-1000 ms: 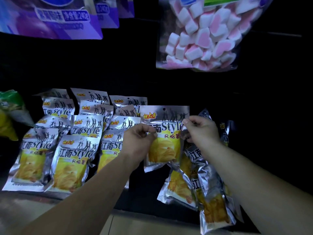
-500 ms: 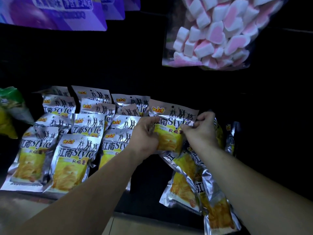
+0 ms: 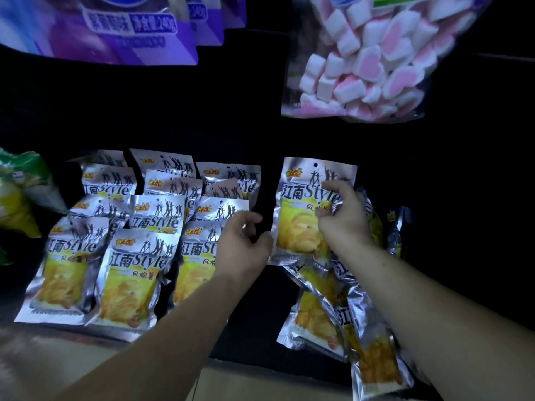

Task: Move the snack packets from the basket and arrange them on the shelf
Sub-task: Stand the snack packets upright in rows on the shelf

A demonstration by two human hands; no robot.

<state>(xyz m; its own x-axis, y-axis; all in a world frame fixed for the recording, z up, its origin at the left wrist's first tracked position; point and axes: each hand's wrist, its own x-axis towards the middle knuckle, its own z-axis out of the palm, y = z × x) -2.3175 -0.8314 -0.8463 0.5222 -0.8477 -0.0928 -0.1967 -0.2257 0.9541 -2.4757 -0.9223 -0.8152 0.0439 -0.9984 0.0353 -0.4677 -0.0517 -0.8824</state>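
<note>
A silver and yellow snack packet (image 3: 301, 215) lies upright on the dark shelf (image 3: 254, 322), right of three rows of the same packets (image 3: 136, 270). My right hand (image 3: 343, 218) lies on its right half, fingers curled over the foil and pinching it. My left hand (image 3: 243, 250) hovers just left of that packet with fingers loosely curled, holding nothing. Several more packets (image 3: 367, 342) lie in a loose bunch under my right forearm; whether my right hand grips them too is hidden. The basket is out of view.
A clear bag of pink and white marshmallows (image 3: 367, 62) hangs above right. Purple bags (image 3: 110, 33) hang above left. A green and yellow bag (image 3: 17, 198) sits at the far left. The shelf's pale front edge (image 3: 58, 357) runs along the bottom.
Both hands carried the packet up and back onto the shelf. My left hand has let go of it and drawn back left; my right hand stays on it.
</note>
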